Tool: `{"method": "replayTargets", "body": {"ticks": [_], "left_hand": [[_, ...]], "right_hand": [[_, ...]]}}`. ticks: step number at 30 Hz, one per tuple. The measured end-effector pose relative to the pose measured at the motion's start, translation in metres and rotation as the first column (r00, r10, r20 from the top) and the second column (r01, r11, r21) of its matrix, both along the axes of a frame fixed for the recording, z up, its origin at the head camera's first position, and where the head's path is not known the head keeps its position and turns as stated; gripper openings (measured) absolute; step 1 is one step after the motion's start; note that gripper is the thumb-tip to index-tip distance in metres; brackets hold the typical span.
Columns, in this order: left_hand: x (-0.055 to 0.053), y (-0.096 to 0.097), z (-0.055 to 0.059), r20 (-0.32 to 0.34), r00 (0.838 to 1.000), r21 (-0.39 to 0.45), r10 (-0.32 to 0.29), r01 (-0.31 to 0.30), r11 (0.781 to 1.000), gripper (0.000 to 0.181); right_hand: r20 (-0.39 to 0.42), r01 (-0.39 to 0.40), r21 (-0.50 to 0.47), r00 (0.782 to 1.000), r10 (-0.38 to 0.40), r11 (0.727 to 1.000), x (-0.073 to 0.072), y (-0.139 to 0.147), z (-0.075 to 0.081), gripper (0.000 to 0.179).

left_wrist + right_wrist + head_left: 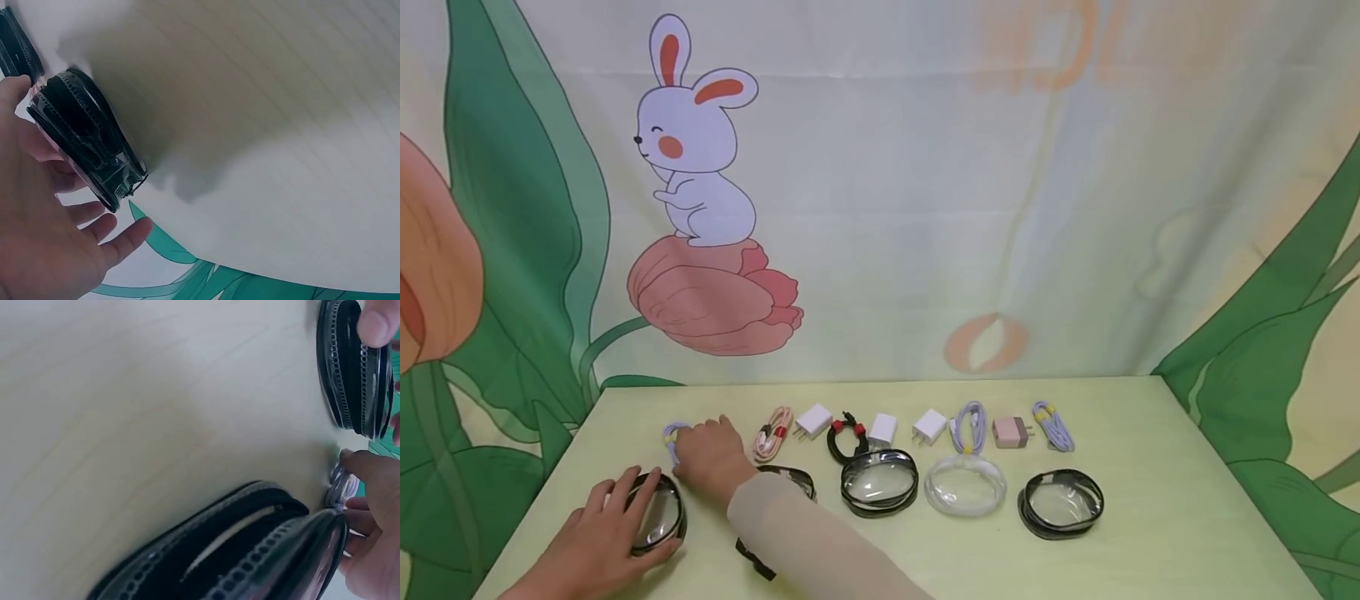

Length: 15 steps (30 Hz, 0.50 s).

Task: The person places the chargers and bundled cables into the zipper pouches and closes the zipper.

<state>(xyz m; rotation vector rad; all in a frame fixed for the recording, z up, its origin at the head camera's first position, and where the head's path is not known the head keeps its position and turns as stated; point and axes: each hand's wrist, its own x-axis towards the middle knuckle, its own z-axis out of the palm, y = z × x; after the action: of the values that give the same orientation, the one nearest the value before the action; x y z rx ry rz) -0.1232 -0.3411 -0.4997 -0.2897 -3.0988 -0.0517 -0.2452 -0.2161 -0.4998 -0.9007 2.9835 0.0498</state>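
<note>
My left hand (597,543) holds a small clear zip pouch with black trim (664,515) at the table's left side. Its thumb lies on the near edge and the fingers spread over the far edge, as the left wrist view shows the pouch (84,134) from the side. Beyond the pouch, my right hand (711,457) pinches a coiled purple cable (672,437) at the back left. The right wrist view shows this cable (339,487) between thumb and fingers. Under the right forearm, another black-trimmed pouch (801,478) is partly hidden.
Along the back lie a pink cable (772,435), white chargers (814,421), a black cable (842,448), purple cables (969,427) and a pink charger (1011,432). In front sit two more black-trimmed pouches (880,483) and a white-trimmed one (964,485). A printed curtain (880,208) hangs behind.
</note>
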Motion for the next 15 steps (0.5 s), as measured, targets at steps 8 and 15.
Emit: {"method": "replayTargets", "body": {"ticks": [8, 15], "left_hand": [[-0.006, -0.002, -0.004, -0.007, 0.998, 0.036, -0.054, 0.055, 0.998, 0.1], [-0.011, 0.0, -0.002, 0.025, 1.0, 0.061, 0.003, -0.004, 0.998, 0.105]], "right_hand": [[-0.043, -0.156, 0.06, 0.986, 0.159, 0.986, -0.007, 0.008, 0.009, 0.014], [0.011, -0.154, -0.009, 0.988, 0.154, 0.988, -0.015, 0.011, 0.007, 0.008]]}}
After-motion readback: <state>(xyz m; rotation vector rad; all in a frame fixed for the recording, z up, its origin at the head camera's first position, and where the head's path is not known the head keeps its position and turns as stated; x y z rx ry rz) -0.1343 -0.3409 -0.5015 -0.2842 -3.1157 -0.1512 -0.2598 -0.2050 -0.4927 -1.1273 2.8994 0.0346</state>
